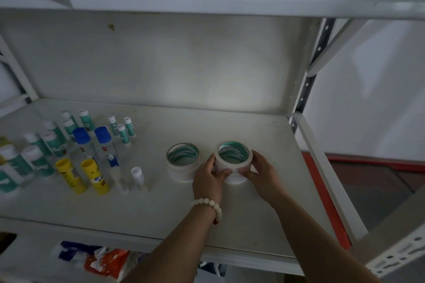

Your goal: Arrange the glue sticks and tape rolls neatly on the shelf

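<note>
Item: white stack of tape rolls (231, 164) on pale metal shelf (161, 209), just right of twin stack (184, 167). Left hand (208, 178) and right hand (261, 173) clasp it. Step: aligning stacks. Next, probably: nudge flush against twin.

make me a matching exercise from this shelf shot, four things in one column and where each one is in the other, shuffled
Things:
1. right tape stack
2. left tape stack
3. yellow glue sticks
4. bead bracelet

Places:
a. on the left wrist
b. among the glue sticks on the left part of the shelf
c. gripped between left hand and right hand
d. standing just left of the left hand

Pairs: 1-c, 2-d, 3-b, 4-a
</note>
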